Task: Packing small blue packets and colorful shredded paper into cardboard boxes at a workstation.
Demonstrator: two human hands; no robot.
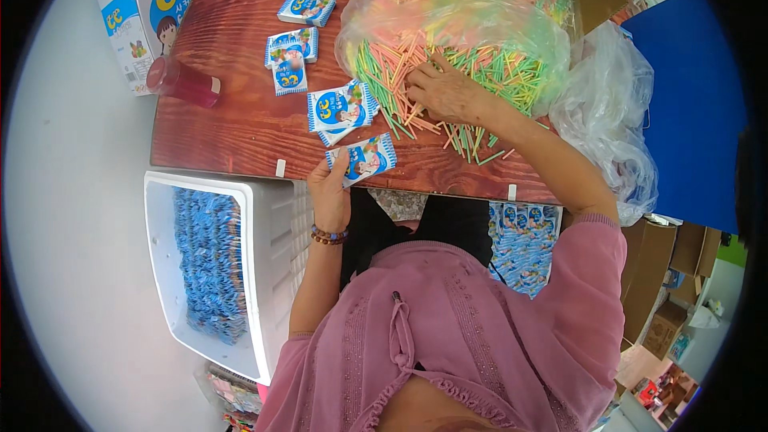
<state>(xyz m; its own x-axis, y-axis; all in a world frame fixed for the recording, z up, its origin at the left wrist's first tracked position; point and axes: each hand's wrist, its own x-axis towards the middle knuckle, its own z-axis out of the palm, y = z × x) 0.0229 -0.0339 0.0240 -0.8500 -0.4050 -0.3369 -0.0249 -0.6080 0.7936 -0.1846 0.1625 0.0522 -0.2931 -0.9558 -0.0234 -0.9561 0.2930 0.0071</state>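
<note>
My left hand point(329, 190) pinches a small blue-and-white packet point(366, 158) near the table's front edge. Just beyond it, a few similar packets point(339, 106) overlap on the table. Others lie farther back, including a pair point(290, 46) and a packet near the far left point(307, 8). My right hand point(446, 91) is down in a loose heap of thin pink, green and yellow sticks point(500, 72), its fingers bent around some of them; the fingertips are partly hidden. The heap spills out of a clear plastic bag point(448, 12).
A white foam box point(276, 248) of blue packets stands left of my lap; more packets point(526, 244) lie below the table at right. On the reddish wooden table point(216, 128) sits a pink container point(182, 82). Printed cartons point(132, 32) stand far left, crumpled plastic point(604, 112) at right.
</note>
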